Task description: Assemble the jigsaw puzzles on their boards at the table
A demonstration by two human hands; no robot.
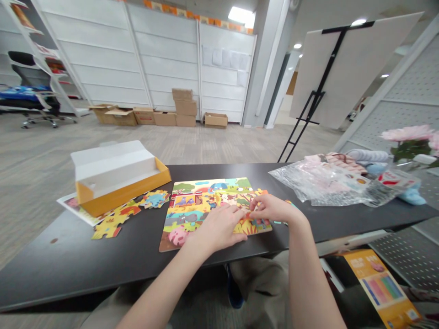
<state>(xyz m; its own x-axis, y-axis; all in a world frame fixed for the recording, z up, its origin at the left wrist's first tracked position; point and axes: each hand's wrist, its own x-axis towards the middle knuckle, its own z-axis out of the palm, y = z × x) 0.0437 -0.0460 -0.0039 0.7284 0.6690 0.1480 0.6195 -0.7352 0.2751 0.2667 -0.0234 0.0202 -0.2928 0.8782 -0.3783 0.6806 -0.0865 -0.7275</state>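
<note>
A colourful jigsaw puzzle (pixel 202 201) with animals lies largely joined together on the dark table, in the middle of the view. My left hand (pixel 221 226) rests on its lower right part, palm down and fingers stretched out. From the right, my right hand (pixel 269 209) reaches over the puzzle's right edge, thumb and fingers pinched at a puzzle piece (pixel 247 214) that they mostly cover. Some bits of pieces show under and behind the right hand. Left of the puzzle, several loose puzzle pieces (pixel 154 199) lie beside the box.
An open yellow box (pixel 123 187) with a white inside stands on a printed sheet (pixel 75 208) at the left. Clear plastic bags (pixel 322 183) and folded cloths lie on the right of the dark table (pixel 137 246). Beyond stand an easel (pixel 315 98) and cardboard boxes (pixel 185 107).
</note>
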